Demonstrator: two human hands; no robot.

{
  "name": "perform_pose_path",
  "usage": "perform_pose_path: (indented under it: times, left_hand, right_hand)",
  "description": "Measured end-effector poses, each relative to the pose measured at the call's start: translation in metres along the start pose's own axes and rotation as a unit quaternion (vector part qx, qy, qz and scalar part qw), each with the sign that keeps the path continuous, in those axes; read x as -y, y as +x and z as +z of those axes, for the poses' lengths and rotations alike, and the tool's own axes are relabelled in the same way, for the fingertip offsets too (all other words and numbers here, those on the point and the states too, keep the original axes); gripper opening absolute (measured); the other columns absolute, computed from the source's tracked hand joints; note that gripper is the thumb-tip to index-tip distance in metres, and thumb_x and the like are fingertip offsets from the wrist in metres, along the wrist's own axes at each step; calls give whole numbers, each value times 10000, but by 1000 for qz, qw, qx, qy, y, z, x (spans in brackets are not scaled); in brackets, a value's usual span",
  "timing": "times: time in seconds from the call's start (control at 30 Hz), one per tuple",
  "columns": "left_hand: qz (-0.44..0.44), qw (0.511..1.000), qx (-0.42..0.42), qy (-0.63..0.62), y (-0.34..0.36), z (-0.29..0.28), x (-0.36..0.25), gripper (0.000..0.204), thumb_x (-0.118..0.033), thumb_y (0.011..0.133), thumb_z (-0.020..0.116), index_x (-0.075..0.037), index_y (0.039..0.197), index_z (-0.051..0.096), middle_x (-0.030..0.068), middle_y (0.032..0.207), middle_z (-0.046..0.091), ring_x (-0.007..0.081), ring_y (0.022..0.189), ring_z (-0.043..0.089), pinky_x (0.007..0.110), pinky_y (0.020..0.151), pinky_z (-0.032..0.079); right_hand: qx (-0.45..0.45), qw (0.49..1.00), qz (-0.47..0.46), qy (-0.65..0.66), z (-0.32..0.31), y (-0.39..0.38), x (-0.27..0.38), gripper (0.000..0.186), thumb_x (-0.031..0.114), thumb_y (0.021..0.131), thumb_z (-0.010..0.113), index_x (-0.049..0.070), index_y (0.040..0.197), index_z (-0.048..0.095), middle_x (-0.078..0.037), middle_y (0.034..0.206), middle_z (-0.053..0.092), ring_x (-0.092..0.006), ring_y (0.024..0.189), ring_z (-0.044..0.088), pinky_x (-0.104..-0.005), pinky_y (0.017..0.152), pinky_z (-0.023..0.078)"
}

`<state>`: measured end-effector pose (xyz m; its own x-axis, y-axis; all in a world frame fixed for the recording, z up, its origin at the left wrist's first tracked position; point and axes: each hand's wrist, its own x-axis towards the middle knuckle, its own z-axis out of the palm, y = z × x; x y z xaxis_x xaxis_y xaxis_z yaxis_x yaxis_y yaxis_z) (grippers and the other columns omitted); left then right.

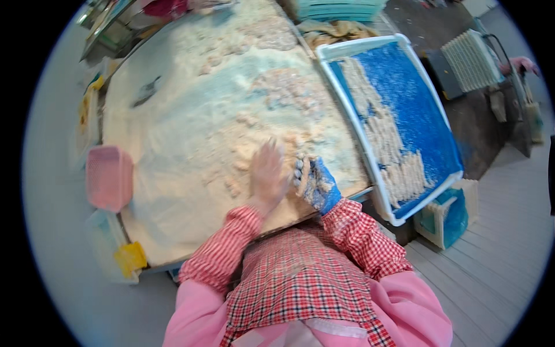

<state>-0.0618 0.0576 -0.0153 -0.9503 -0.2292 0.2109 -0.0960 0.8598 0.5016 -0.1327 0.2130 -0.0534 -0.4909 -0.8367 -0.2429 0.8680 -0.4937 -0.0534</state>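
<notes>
My left hand (269,173), dusted with crumbs and a little blurred, lies over the crumb-covered table (179,196) with its fingers stretched out. Close to its right, my right hand (319,186) wears a blue glove caked with crumbs. Its fingers curl round a crumb-coated strip (305,172) that looks like breaded food. Pale loose crumbs and lumpy pieces (248,120) lie just beyond both hands. A heap of pinkish uncoated pieces (289,89) is farther off on the table.
To the right, a white-rimmed tray (358,136) with a blue bottom holds rows of coated strips (384,136). A pink basket (110,178) stands at the table's left edge, a yellow scoop-like item (130,258) below it. Stacked pale blue trays (338,10) are at the back.
</notes>
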Motion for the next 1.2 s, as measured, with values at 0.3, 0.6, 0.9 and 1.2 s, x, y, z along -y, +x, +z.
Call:
perform_pose_path:
  times: [0.3,0.6,0.9,1.2]
  left_hand:
    - [-222,971,-72,50,-71,18,92,742,-232,847,643,-11,1452,275,192,1537,196,370,1420,174,432,1177,135]
    - [-5,990,126,70,94,26,-15,377,-264,867,626,-143,1223,596,104,1271,551,303,1173,505,432,995,383]
    - [-239,966,72,-73,66,-33,25,245,-192,864,615,-145,1094,683,144,946,660,288,831,640,375,725,500]
    - [-68,987,99,109,-8,-75,90,258,-187,873,609,-114,1113,670,104,1067,671,272,928,640,368,797,505]
  right_hand:
    - [-466,644,-221,-565,33,-42,233,609,566,938,455,99,1327,497,-91,1078,606,-198,983,568,-335,845,470]
    - [-384,657,-114,-638,13,-49,300,679,590,973,284,66,1349,496,-134,1316,556,-282,1212,509,-439,1058,358]
    - [-219,710,-179,-645,35,-34,229,375,258,992,511,42,1296,548,-64,1170,626,-121,952,608,-275,830,495]
    - [21,317,-194,-928,66,72,52,374,19,820,583,139,1171,632,-91,1108,634,-302,986,589,-410,811,499]
